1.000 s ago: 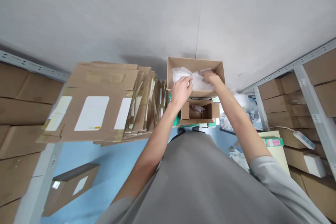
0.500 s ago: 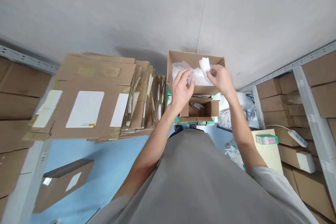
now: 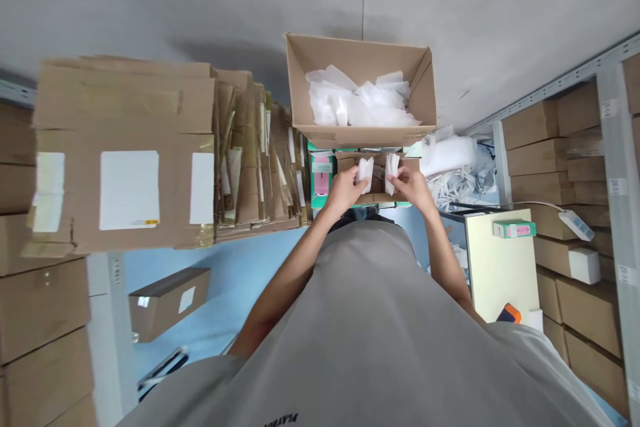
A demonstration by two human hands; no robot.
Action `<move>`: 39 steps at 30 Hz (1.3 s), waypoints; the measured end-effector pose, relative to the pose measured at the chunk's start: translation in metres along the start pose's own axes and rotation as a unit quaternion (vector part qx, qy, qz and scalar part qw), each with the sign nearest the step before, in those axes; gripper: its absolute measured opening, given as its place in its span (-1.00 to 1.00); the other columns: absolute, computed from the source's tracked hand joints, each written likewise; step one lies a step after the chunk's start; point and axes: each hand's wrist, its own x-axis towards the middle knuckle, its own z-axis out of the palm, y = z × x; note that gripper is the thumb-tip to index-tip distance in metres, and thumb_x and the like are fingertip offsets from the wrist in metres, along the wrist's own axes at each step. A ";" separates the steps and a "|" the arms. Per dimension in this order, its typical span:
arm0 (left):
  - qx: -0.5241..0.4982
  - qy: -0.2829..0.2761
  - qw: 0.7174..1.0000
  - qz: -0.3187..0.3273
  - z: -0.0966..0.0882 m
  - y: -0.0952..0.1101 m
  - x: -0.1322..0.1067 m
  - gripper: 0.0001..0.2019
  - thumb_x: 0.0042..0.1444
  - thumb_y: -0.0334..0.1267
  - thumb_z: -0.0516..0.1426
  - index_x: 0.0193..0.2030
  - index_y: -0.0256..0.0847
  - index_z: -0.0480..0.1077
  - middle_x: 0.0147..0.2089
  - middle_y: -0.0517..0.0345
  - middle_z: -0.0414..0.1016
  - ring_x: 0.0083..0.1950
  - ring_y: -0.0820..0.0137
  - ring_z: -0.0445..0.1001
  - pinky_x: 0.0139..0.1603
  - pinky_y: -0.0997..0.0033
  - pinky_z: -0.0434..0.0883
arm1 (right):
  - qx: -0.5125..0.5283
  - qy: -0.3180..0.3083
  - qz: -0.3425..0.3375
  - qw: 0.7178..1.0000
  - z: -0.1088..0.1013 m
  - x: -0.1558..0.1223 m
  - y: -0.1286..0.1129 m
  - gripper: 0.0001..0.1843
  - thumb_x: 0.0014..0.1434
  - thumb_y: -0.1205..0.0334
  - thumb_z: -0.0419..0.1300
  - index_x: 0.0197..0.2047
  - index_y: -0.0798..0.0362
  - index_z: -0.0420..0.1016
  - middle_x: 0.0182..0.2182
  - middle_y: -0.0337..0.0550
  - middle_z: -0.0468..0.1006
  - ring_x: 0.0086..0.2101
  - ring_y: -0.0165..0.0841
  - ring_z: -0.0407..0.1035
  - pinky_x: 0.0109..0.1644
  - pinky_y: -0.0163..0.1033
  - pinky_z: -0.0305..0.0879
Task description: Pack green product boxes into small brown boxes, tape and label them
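My left hand [image 3: 347,188] pinches a folded white packet [image 3: 365,174], perhaps a thin foam or plastic pouch. Opposite it, my right hand [image 3: 411,185] grips a similar white packet [image 3: 392,173]. Both hands are over a small open cardboard box [image 3: 379,198], whose inside is partly hidden by them. Just beyond stands a larger open cardboard box [image 3: 361,135] holding a heap of crumpled white packets [image 3: 360,101]. Beside my left hand lies a green box with a pink panel [image 3: 321,180].
Flattened cartons [image 3: 130,113] are stacked at the left. Shelves of brown boxes [image 3: 530,133] line the right, near a pale yellow board [image 3: 500,267] bearing a green-and-pink box [image 3: 514,229]. White scraps and bubble wrap [image 3: 449,155] lie right of the large box. A grey wall [image 3: 225,0] rises behind.
Both hands have come down from the large box to the small box nearer my body. A white packet is now visible in each hand; earlier only the right visibly held one. The view has shifted.
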 end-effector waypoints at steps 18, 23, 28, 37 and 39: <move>0.312 0.003 0.947 -0.079 -0.017 0.025 -0.010 -0.70 0.52 -0.27 0.23 0.29 -0.30 0.58 0.24 -0.34 0.73 0.31 -0.10 0.72 0.33 0.04 0.60 | -0.380 -0.089 0.072 0.918 0.038 0.019 -0.035 -0.56 0.64 -0.04 0.18 0.36 0.01 0.62 0.24 0.20 0.75 0.25 0.06 0.65 0.23 -0.08 0.51; 0.258 0.032 0.964 -0.059 -0.010 0.004 -0.007 -0.56 0.46 -0.32 0.28 0.43 -0.27 0.50 0.36 -0.30 0.69 0.41 -0.07 0.66 0.44 0.03 0.57 | -0.381 -0.089 0.068 0.918 0.028 0.018 -0.036 -0.61 0.60 0.02 0.23 0.34 -0.02 0.65 0.23 0.17 0.77 0.24 0.05 0.67 0.21 -0.09 0.51; 0.177 0.064 0.982 -0.013 -0.014 0.005 -0.014 -0.59 0.46 -0.36 0.24 0.40 -0.26 0.55 0.36 -0.27 0.69 0.33 -0.06 0.72 0.43 -0.03 0.59 | -0.260 -0.056 -0.043 0.963 -0.008 -0.002 -0.066 -0.83 0.55 0.17 0.30 0.07 -0.07 0.74 -0.01 0.01 0.86 0.04 -0.02 0.75 0.10 -0.12 0.52; 0.189 0.047 0.981 0.017 -0.026 0.037 0.001 -0.67 0.51 -0.26 0.22 0.34 -0.18 0.57 0.26 -0.19 0.75 0.30 -0.05 0.72 0.32 0.08 0.58 | -0.329 0.063 -0.183 0.924 -0.036 0.075 -0.171 -0.72 0.55 0.15 0.30 0.20 0.03 0.73 0.01 0.06 0.82 0.08 0.02 0.69 0.21 0.01 0.52; 0.222 0.042 0.974 0.005 -0.027 0.038 0.000 -0.65 0.52 -0.24 0.21 0.36 -0.19 0.56 0.26 -0.22 0.74 0.28 -0.08 0.72 0.30 0.05 0.58 | -0.417 0.002 -0.154 0.896 -0.024 0.119 -0.186 -0.68 0.44 0.17 0.44 0.19 0.11 0.75 0.07 0.16 0.80 0.15 0.08 0.67 0.26 0.05 0.53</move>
